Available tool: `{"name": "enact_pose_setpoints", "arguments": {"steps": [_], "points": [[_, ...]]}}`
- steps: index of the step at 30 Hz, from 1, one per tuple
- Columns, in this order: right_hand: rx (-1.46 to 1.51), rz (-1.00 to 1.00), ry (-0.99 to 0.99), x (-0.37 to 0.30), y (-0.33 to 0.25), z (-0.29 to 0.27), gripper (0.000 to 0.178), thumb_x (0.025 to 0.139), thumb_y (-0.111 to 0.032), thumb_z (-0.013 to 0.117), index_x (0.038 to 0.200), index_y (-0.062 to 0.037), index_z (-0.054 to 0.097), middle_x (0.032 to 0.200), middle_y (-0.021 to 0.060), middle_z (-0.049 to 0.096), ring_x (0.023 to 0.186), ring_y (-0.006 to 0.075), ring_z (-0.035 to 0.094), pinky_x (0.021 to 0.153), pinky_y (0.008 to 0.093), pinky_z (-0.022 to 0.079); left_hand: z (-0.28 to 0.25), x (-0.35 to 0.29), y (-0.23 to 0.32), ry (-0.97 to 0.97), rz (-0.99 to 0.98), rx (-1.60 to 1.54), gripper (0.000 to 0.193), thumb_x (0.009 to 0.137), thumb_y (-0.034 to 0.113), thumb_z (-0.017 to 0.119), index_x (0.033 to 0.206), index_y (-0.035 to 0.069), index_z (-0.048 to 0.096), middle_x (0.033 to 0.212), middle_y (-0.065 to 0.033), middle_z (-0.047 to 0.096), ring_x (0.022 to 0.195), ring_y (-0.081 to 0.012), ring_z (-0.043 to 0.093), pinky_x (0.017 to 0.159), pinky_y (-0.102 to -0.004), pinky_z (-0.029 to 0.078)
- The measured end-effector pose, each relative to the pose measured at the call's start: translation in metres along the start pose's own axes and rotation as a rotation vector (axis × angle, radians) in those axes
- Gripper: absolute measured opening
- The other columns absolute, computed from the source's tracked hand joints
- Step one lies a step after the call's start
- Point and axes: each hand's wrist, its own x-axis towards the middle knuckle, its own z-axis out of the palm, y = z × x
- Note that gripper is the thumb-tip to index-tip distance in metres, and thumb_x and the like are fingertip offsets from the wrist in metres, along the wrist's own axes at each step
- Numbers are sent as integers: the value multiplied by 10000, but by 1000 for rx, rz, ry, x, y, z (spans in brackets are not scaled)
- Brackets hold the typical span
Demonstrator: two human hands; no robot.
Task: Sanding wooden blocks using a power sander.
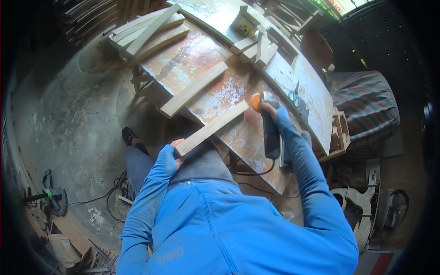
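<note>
My left hand (176, 151) grips the near end of a pale wooden board (211, 129), which slants up and right over the edge of the worn workbench (220, 98). In my right hand (272, 111) is an angle grinder (270, 134), held by its metal head, its dark body pointing down toward me. Its orange disc (256, 102) faces left, just beyond the board's far end and apart from it. A second wooden board (195, 89) lies on the bench beyond the first. Some fingers of both hands are hidden.
Stacked wooden boards (149, 34) sit at the bench's far left corner. Short wood pieces (259, 48) and a small yellow-fronted box (242, 25) stand on the pale panel (316, 103) at right. The grinder's cord (256, 174) loops under my arm. A clamp-like tool (54, 195) lies on the floor.
</note>
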Motion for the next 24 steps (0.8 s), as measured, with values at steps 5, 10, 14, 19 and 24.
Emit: {"name": "enact_pose_setpoints", "arguments": {"steps": [5,10,14,19,24], "points": [[311,19,-39,-62,29,4,414,803,-359,755,1016,-14,672,859,77,687,701,160,642,636,291,531,-2,3,-7,21,45,21,476,764,115,797,1180,-27,614,1029,-129,650,913,-240,634,860,-342,508],[211,-62,-135,-112,25,40,732,741,-254,840,1313,40,492,1051,123,671,905,180,662,826,312,547,-3,21,18,-259,-319,-523,547,817,178,778,1237,-40,504,957,-115,645,736,-164,623,673,-294,517],[58,-82,-295,-123,5,61,870,717,-286,874,1375,57,421,1138,158,646,1034,208,632,935,332,508,19,14,-8,116,-16,-239,606,773,94,811,1300,38,517,1134,-109,627,1059,-188,605,942,-328,490],[-32,-96,-468,-125,-48,100,970,672,-392,904,1377,66,420,1213,185,616,1112,235,609,978,330,484,20,19,-40,11,-16,-338,704,753,-99,765,1366,103,484,1225,-69,607,1124,-176,579,976,-312,475],[-87,-151,-559,-125,-61,130,987,664,-413,900,1374,78,422,1200,198,627,1089,243,626,960,333,498,22,16,-26,-36,-47,-487,696,780,-109,754,1384,95,475,1253,-62,608,1137,-175,593,1004,-329,488]]}}
